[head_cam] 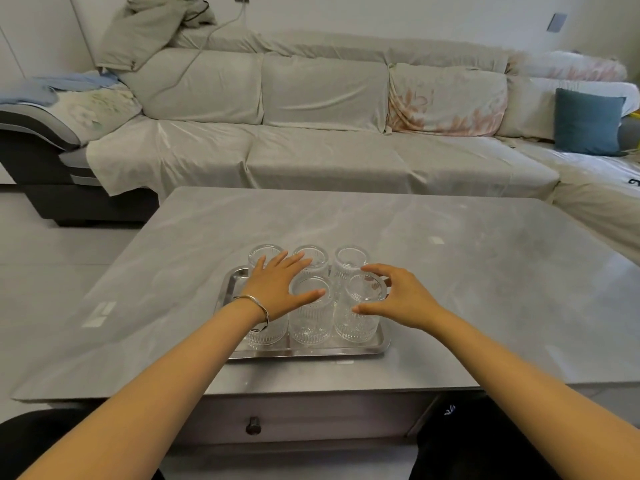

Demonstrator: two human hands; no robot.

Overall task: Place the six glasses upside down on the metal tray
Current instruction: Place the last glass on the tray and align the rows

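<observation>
Several clear ribbed glasses stand on the metal tray (380, 342) in two rows. Back row: left glass (255, 255), middle glass (317, 263), right glass (349, 263). Front row: left glass (265, 336) mostly hidden under my wrist, middle glass (310, 323), right glass (358, 323). My left hand (280, 284) lies flat with fingers spread over the left and middle glasses. Beside the front right glass, my right hand (398, 296) has its thumb and fingers curved apart around the top; whether they touch it I cannot tell.
The tray sits near the front of a grey marble-look table (485, 271). A drawer knob (253, 425) is below the front edge. A covered sofa (329, 150) with a blue cushion (588, 121) stands behind the table.
</observation>
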